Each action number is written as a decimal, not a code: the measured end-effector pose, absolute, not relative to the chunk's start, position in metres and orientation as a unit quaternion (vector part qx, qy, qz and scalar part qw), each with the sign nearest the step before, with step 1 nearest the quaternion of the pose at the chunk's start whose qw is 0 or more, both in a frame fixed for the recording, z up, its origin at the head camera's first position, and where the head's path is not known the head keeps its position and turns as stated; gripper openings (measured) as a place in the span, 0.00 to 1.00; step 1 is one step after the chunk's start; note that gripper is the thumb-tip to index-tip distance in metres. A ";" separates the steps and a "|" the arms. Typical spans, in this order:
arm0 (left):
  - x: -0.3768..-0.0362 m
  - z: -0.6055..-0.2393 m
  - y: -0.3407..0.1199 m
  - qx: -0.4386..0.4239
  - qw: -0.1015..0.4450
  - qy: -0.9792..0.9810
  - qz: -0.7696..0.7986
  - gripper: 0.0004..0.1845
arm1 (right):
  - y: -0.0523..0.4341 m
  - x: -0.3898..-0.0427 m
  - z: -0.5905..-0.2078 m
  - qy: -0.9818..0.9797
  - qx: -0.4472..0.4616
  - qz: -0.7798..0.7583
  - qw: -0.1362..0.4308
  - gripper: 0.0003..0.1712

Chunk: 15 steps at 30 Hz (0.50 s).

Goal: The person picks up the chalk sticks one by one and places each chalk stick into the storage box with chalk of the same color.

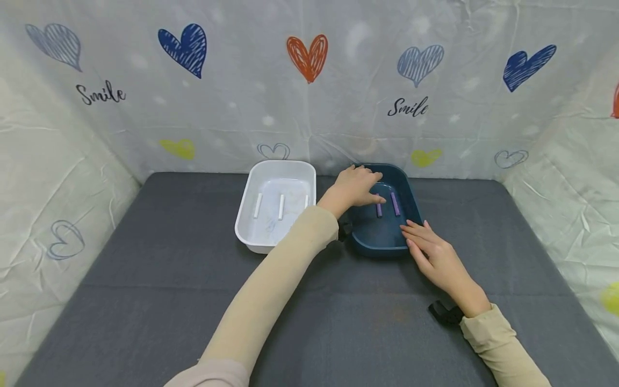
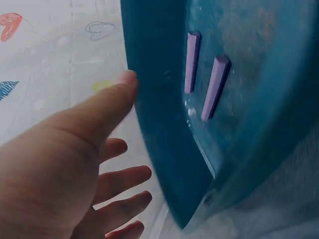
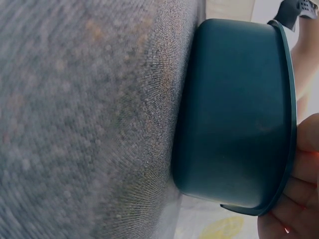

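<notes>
A dark blue plastic basin point(image 1: 382, 251) stands on the table, with two short purple chalk-like sticks point(image 1: 395, 204) lying on its floor. My left hand point(image 1: 355, 187) reaches over the basin's far left part, fingers spread. In the left wrist view the thumb is at the rim and the other fingers spread beyond the outer wall, holding nothing. My right hand point(image 1: 437, 258) lies at the near right corner, its extended fingers touching the rim. The right wrist view shows the basin's outer wall point(image 3: 234, 114) with the right fingers point(image 3: 304, 172) along its edge.
A white basin point(image 1: 242, 236) stands left of the blue one, under the left forearm's far side. Several white sticks point(image 1: 281, 207) lie in it; the sleeve partly covers that basin. Behind both basins hangs a printed cloth point(image 1: 358, 107), close to the grey table's point(image 1: 169, 301) back edge.
</notes>
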State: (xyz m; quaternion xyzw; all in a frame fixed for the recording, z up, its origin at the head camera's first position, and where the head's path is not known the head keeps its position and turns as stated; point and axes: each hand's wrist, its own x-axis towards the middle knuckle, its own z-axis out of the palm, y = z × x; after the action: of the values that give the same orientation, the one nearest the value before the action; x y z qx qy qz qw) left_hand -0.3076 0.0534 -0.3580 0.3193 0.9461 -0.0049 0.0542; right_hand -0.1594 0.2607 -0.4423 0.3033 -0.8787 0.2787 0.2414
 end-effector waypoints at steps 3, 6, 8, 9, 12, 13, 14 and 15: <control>-0.305 -0.353 0.047 0.324 0.033 0.945 -0.024 0.40 | 0.261 -0.159 -0.443 -0.877 0.305 0.280 0.244 0.17; -0.301 -0.348 0.040 0.331 0.012 0.943 -0.036 0.39 | 0.261 -0.158 -0.443 -0.878 0.303 0.279 0.243 0.17; -0.298 -0.346 0.034 0.337 -0.001 0.941 -0.041 0.39 | 0.260 -0.157 -0.443 -0.880 0.301 0.276 0.241 0.17; -0.297 -0.345 0.031 0.338 -0.006 0.940 -0.043 0.38 | 0.260 -0.157 -0.442 -0.881 0.300 0.276 0.240 0.17; -0.293 -0.344 0.019 0.339 -0.020 0.939 -0.048 0.38 | 0.260 -0.158 -0.442 -0.882 0.299 0.275 0.238 0.17; -0.292 -0.343 0.014 0.339 -0.023 0.939 -0.049 0.38 | 0.259 -0.158 -0.441 -0.882 0.300 0.275 0.239 0.17; -0.291 -0.343 0.009 0.338 -0.026 0.939 -0.049 0.38 | 0.259 -0.158 -0.441 -0.881 0.301 0.276 0.239 0.17; -0.289 -0.342 0.005 0.337 -0.029 0.940 -0.049 0.38 | 0.259 -0.158 -0.441 -0.881 0.301 0.276 0.239 0.17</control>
State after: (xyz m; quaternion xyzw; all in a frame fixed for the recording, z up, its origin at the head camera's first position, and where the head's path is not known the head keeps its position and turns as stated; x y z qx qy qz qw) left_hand -0.2894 0.0046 -0.3423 0.3374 0.9396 -0.0489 -0.0292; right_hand -0.1576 0.2594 -0.4415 0.3012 -0.8807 0.2765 0.2394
